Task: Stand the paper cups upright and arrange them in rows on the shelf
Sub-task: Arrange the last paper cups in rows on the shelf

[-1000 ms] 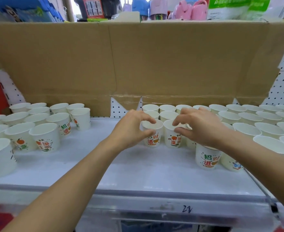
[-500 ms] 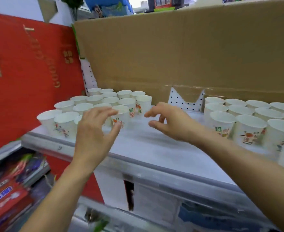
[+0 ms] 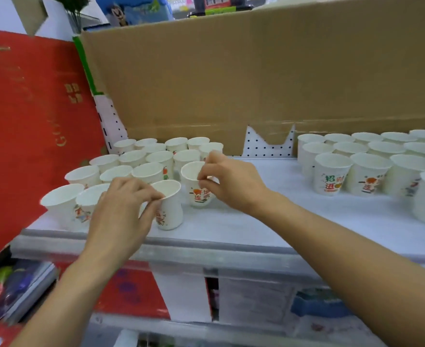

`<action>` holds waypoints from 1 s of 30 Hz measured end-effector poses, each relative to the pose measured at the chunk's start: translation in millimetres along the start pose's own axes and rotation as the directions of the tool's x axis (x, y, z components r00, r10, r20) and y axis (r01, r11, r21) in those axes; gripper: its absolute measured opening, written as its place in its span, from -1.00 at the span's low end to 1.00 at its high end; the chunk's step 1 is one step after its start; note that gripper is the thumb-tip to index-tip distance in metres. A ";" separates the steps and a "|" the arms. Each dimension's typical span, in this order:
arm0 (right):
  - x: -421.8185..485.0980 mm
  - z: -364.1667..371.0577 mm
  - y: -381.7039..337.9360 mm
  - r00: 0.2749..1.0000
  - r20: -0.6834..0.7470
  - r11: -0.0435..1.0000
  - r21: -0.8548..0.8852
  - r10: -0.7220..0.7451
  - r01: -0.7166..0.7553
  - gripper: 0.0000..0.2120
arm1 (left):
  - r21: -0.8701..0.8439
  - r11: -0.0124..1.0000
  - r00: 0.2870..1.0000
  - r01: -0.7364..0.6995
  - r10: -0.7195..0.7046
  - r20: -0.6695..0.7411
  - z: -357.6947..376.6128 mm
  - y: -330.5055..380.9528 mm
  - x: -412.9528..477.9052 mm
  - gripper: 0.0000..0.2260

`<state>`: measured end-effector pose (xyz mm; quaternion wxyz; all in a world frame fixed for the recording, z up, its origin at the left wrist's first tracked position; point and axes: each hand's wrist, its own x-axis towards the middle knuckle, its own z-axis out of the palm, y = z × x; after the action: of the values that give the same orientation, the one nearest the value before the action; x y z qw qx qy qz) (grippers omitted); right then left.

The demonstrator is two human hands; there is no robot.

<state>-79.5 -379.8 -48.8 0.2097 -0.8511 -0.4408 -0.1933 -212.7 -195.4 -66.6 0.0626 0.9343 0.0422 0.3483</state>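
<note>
- paper cups (image 3: pixel 170 209): white, matt, printed
- shelf (image 3: pixel 294 221): pale, matt top
- cardboard (image 3: pixel 244 76): brown, dull
- red panel (image 3: pixel 26 116): smooth
- pegboard (image 3: pixel 261 146): white, perforated

The person's left hand (image 3: pixel 121 211) and right hand (image 3: pixel 231 184) were bare; both forearms (image 3: pixel 331 236) were likewise uncovered along their whole visible length, down to the lower edge of the view; the fingers (image 3: pixel 141 189) were slim, their details softened by blur.

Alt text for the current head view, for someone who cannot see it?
The left hand pinches the rim of the front cup, the right hand that of the next cup, both upright beside the left cluster on a white shelf; a second group stands at right.
</note>
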 end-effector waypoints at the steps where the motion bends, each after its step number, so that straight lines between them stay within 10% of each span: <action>1: -14.7 -12.0 9.1 1.000 -0.021 1.000 -0.001 0.021 -0.021 -0.87 | -0.019 0.999 1.000 -0.026 0.026 0.002 4.6 10.8 4.1 -0.90; 12: -168.2 -151.3 122.0 0.982 -0.064 0.929 -0.318 0.175 -0.187 -0.95 | -0.363 0.882 0.946 -0.301 0.325 0.006 69.5 179.6 42.9 -0.86; 30: -201.6 -172.3 179.7 0.998 -0.068 0.905 -0.424 -0.004 -0.025 -0.92 | -0.611 0.787 0.945 -0.087 0.260 0.199 83.0 236.7 68.2 -0.72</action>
<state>-63.1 -699.6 -41.6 0.0351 -0.8717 -0.3763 -0.3119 -98.6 -428.4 -50.2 0.3246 0.9059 -0.1649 0.2162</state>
